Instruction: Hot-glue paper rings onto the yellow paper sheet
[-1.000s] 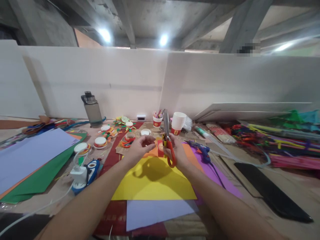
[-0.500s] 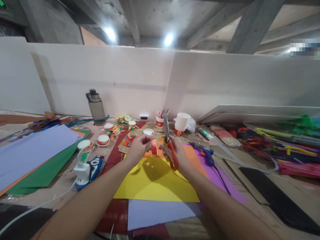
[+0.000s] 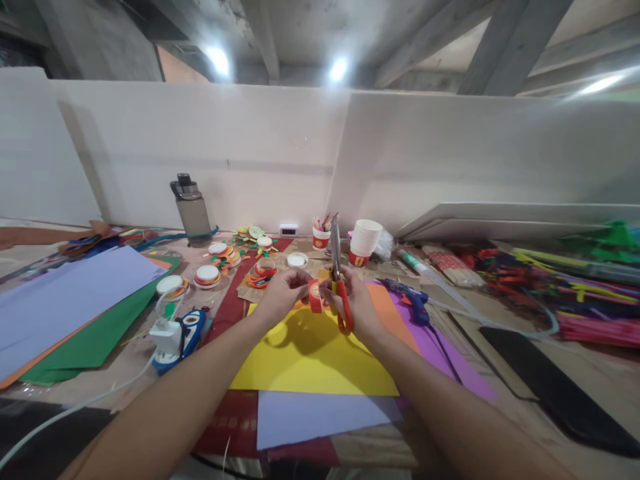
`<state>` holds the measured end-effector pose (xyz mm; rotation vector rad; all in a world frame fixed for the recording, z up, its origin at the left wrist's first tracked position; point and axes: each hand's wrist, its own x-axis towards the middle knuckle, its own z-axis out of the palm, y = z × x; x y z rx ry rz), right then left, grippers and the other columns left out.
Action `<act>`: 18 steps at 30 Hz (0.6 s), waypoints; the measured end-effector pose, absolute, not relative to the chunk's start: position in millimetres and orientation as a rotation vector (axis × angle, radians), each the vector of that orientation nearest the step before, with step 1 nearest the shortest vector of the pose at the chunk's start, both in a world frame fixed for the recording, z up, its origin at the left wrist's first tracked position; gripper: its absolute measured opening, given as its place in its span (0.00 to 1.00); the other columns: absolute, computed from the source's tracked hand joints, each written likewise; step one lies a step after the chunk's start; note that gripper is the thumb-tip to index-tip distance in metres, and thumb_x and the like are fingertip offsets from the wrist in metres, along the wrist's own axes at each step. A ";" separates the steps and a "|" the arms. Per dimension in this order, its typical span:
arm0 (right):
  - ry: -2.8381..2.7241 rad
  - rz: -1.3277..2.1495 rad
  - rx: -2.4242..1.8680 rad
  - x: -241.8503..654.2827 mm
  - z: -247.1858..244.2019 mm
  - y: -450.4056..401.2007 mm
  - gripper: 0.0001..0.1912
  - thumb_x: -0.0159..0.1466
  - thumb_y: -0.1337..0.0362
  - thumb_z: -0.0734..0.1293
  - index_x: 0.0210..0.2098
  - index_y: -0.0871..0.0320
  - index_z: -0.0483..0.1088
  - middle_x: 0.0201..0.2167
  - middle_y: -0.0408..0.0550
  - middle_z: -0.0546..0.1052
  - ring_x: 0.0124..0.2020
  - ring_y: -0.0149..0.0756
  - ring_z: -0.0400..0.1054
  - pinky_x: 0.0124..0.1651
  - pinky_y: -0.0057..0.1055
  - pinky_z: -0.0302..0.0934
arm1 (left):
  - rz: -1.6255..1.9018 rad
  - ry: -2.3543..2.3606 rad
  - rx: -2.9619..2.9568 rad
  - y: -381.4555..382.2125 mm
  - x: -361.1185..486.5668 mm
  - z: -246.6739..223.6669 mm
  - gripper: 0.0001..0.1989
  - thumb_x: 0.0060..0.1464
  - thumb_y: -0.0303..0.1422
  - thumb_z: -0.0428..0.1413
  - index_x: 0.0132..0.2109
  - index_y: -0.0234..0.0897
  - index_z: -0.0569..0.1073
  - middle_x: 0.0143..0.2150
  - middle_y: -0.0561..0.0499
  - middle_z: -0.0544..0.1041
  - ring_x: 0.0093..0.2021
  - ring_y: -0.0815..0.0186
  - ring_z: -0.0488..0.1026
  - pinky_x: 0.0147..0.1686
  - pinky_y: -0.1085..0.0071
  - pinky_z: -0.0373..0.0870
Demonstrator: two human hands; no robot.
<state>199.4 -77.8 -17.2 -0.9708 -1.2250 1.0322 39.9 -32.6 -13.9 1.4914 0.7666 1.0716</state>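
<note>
My left hand [image 3: 281,295] is closed, its thumb and fingers pinching the edge of a curved red piece of paper cup [image 3: 315,297] with a gold print. In my right hand [image 3: 359,299] is a pair of scissors [image 3: 345,311] with orange-red handles, the blades pointing up and away from me. The right fingertips also come up to the right side of the red piece; whether they grip it is hard to see. Both hands are above a yellow sheet of paper [image 3: 315,360], which carries their shadow.
A stack of paper cups [image 3: 367,237] and a cup of pencils [image 3: 321,238] stand behind the hands. To the right lies a blue glue gun [image 3: 413,303]; to the left are a power strip [image 3: 187,340], a bottle [image 3: 193,213] and decorated cup pieces [image 3: 207,275].
The red cup piece has moved slightly right and tilted, and my left hand has shifted with it toward my right hand. The scissors stay in my right hand. The view has shifted a little.
</note>
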 end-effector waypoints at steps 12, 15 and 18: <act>-1.179 1.099 -0.985 198.1 -20.3 -78.3 0.30 0.51 0.54 0.75 0.48 0.54 0.62 0.32 0.44 0.74 0.28 0.35 0.70 0.25 0.30 0.61 | 1.031 0.703 1.303 -31.6 41.3 -16.2 0.16 0.39 0.38 0.68 0.33 0.32 0.76 0.24 0.53 0.75 0.25 0.68 0.71 0.28 0.73 0.66; -1.140 1.097 -0.989 199.1 -21.1 -77.8 0.30 0.51 0.55 0.75 0.48 0.54 0.61 0.33 0.43 0.74 0.29 0.35 0.70 0.24 0.28 0.59 | 1.019 0.700 1.238 -38.7 41.9 -3.5 0.17 0.37 0.39 0.68 0.31 0.33 0.75 0.22 0.53 0.73 0.25 0.69 0.70 0.26 0.74 0.64; -1.138 1.093 -0.987 199.0 -20.5 -78.8 0.30 0.51 0.55 0.76 0.48 0.54 0.61 0.33 0.43 0.74 0.29 0.34 0.70 0.24 0.28 0.59 | 1.003 0.709 1.203 -40.0 42.0 0.1 0.16 0.35 0.38 0.68 0.30 0.33 0.74 0.22 0.54 0.71 0.24 0.71 0.68 0.25 0.75 0.61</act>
